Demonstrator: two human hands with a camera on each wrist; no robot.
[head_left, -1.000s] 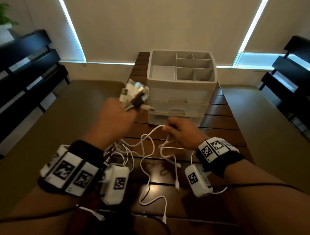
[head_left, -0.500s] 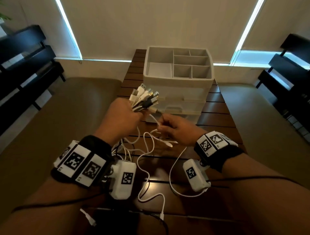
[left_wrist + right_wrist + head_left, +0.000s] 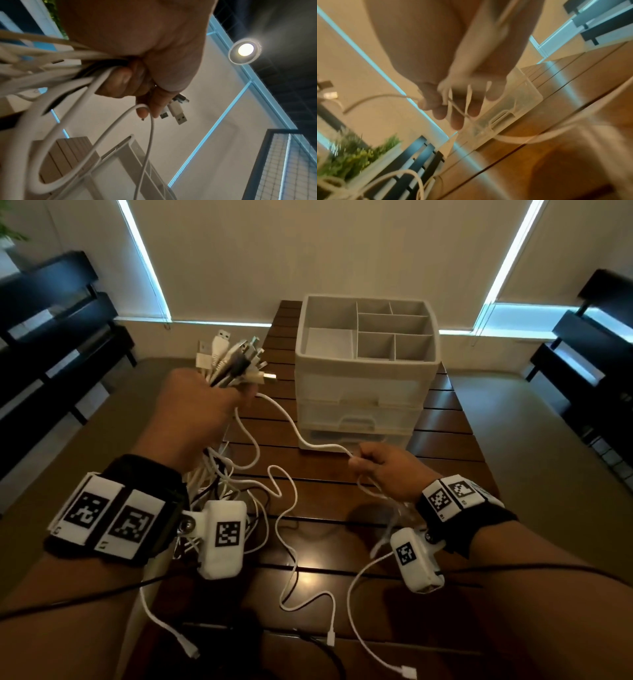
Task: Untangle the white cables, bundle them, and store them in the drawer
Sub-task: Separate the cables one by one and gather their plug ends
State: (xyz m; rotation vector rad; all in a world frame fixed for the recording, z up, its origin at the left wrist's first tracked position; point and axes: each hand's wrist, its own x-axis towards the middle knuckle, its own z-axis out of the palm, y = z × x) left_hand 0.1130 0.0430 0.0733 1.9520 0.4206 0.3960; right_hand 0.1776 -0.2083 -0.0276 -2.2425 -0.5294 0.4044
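My left hand (image 3: 202,405) is raised over the table's left side and grips a bunch of white cables (image 3: 219,474) just below their USB plugs (image 3: 233,357), which fan out above the fist. The wrist view shows the fingers (image 3: 120,81) curled round the cables (image 3: 51,70). One white cable (image 3: 301,436) runs from that fist to my right hand (image 3: 383,470), which pinches it in front of the drawer unit (image 3: 366,392). The blurred right wrist view shows the cable (image 3: 385,97) passing between thumb and fingers (image 3: 440,108). Loose ends (image 3: 329,635) trail over the table. The drawers look closed.
The white drawer unit has an open divided tray (image 3: 366,337) on top and stands at the far middle of the dark slatted wooden table (image 3: 342,542). Black benches (image 3: 61,330) flank the room on both sides. A green plant (image 3: 354,152) shows in the right wrist view.
My left hand has lifted the bunch of plugs higher. My right hand has slid away to the right along one cable, drawing it out between the two hands.
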